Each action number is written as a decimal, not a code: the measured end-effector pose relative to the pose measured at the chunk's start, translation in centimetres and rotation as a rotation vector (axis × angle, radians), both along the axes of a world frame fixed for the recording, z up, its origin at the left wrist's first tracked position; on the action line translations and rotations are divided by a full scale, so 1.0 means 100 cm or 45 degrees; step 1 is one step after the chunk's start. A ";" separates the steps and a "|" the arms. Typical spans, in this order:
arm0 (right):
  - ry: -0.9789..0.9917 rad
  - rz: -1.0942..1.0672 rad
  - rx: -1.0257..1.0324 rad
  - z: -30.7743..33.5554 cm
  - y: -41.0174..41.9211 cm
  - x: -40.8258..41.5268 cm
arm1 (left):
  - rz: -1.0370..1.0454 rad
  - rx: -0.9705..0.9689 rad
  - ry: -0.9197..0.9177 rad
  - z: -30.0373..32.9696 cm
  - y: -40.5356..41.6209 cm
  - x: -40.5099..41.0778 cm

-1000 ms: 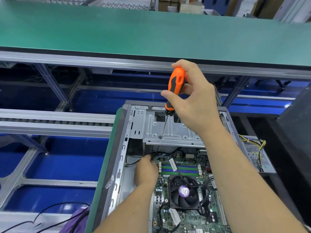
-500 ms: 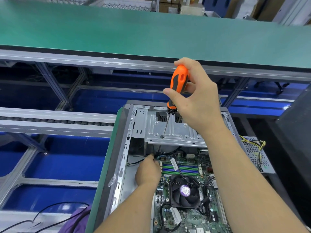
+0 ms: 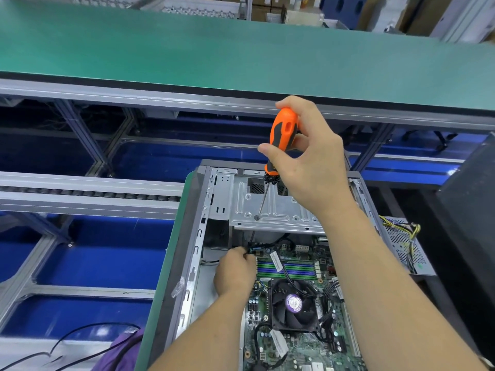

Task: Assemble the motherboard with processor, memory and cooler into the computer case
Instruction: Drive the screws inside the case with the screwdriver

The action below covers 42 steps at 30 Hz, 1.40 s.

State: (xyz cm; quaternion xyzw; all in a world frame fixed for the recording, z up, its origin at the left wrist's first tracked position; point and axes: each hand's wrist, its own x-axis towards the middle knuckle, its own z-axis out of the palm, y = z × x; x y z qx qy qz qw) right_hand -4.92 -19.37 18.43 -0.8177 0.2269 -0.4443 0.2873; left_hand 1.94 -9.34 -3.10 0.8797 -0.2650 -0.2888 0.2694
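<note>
Low in the frame's middle, the motherboard [image 3: 300,330] with memory [image 3: 288,269] and cooler [image 3: 293,306] already sat inside the case [image 3: 187,263]; screwing remained. The right hand [image 3: 308,162] gripped a screwdriver [image 3: 281,137], the left hand [image 3: 234,271] pinched something unclear at the board's corner.

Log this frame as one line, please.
right hand grips screwdriver | shaft through drive bracket | left hand at motherboard corner
</note>
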 end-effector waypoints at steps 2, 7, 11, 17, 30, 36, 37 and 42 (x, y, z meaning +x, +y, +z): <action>0.008 -0.004 -0.019 -0.001 0.001 0.000 | 0.016 -0.011 0.033 0.000 -0.001 -0.001; -0.018 -0.021 -0.035 0.000 0.001 0.000 | 0.143 -0.118 0.112 -0.005 -0.006 0.000; -0.034 -0.019 -0.004 0.000 0.000 0.000 | 0.216 -0.110 0.132 -0.008 -0.010 0.002; -0.032 -0.015 0.004 0.001 -0.002 0.000 | 0.295 -0.116 0.148 -0.006 -0.011 0.004; -0.009 -0.038 -0.007 0.001 -0.002 -0.002 | 0.376 -0.220 0.321 -0.001 -0.012 0.001; -0.022 -0.042 -0.011 0.001 -0.003 -0.002 | 0.592 -0.353 0.505 -0.006 -0.013 0.006; -0.025 -0.041 -0.011 0.001 -0.003 -0.002 | 0.555 -0.309 0.489 -0.008 -0.012 0.007; -0.030 -0.040 -0.013 0.001 -0.003 -0.001 | 0.159 0.065 0.213 -0.003 -0.005 0.004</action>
